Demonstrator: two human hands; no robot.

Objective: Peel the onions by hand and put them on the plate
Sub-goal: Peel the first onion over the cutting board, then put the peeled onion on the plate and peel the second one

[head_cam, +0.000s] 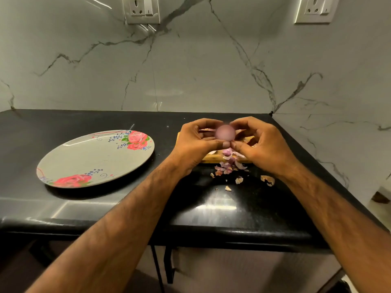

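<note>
A small pinkish onion (225, 133), blurred in the frame, is held up between both hands above a wooden board (208, 158). My left hand (196, 142) grips it from the left, fingers curled over the top and thumb underneath. My right hand (259, 144) curls round its right side, thumb tip meeting the left thumb just below the onion. A grey plate (84, 159) with red rose prints lies on the black counter to the left and holds nothing.
Purple and tan onion skins (230, 166) lie scattered on the board's front edge and on the counter (105, 208) in front of it. A marble wall closes the back and right side. Two wall sockets (142, 9) sit high up.
</note>
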